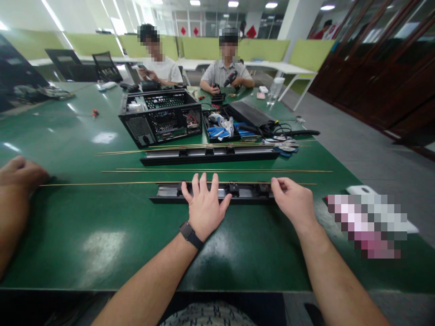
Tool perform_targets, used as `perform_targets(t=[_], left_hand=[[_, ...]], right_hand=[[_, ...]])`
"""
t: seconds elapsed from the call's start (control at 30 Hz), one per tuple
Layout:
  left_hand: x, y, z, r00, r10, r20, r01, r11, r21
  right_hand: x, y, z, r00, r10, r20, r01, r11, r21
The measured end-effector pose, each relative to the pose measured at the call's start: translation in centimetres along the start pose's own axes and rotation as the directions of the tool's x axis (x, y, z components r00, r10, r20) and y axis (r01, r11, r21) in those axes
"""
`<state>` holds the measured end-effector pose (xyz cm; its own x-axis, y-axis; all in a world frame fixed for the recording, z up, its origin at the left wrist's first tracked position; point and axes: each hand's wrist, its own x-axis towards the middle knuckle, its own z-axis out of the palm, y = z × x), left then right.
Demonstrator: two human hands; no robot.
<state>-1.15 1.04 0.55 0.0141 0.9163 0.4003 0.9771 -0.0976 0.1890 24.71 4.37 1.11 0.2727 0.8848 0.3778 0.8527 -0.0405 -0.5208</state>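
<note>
My left hand (205,206), a dark watch on its wrist, lies with fingers spread over the nearer black-and-silver rail (166,199). Its fingertips reach the rail's far edge. Several black blocks (234,188) sit along this rail, one partly behind my fingers. At the rail's right end, my right hand (291,199) is closed in a pinch on a long thin brass-coloured rod (102,184). This rod runs along the rail's far side and stretches left toward another person's closed hand (22,174). Whether that hand grips the rod is unclear.
More thin rods (136,171) and a second rail (163,158) lie beyond. Farther back stand an open black computer case (136,124) and a tray (212,139) with gloves. Two people sit across the green table (102,253). Blurred pink and white items (367,222) lie right.
</note>
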Motion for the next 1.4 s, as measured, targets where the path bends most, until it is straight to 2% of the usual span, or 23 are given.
perform_targets(t=[0.2, 0.4, 0.63, 0.9, 1.17, 1.4], left_hand=[[0.04, 0.04, 0.01, 1.0, -0.003, -0.002, 0.003, 1.0, -0.002], [0.11, 0.01, 0.09, 1.0, -0.018, -0.011, 0.018, 1.0, 0.006], [0.09, -0.03, 0.18, 1.0, -0.016, -0.003, 0.016, 1.0, -0.006], [0.17, -0.04, 0.14, 1.0, -0.004, 0.0, 0.004, 1.0, -0.021], [0.13, -0.07, 0.21, 1.0, -0.002, 0.003, 0.002, 1.0, -0.01], [0.14, -0.08, 0.19, 1.0, -0.002, 0.006, 0.002, 1.0, -0.019]], right_hand=[[-0.07, -0.12, -0.02, 0.999, -0.031, -0.011, 0.031, 0.999, -0.011], [-0.16, -0.38, -0.09, 0.998, -0.054, 0.029, 0.054, 0.998, -0.011], [0.28, 0.36, -0.4, 0.999, 0.038, -0.026, -0.038, 0.999, -0.011], [-0.03, -0.14, -0.2, 1.0, -0.012, 0.005, 0.012, 1.0, -0.004], [0.24, 0.05, -0.38, 0.998, 0.06, 0.003, -0.06, 0.998, -0.025], [-0.08, -0.21, -0.09, 0.999, -0.051, 0.009, 0.051, 0.999, -0.009]])
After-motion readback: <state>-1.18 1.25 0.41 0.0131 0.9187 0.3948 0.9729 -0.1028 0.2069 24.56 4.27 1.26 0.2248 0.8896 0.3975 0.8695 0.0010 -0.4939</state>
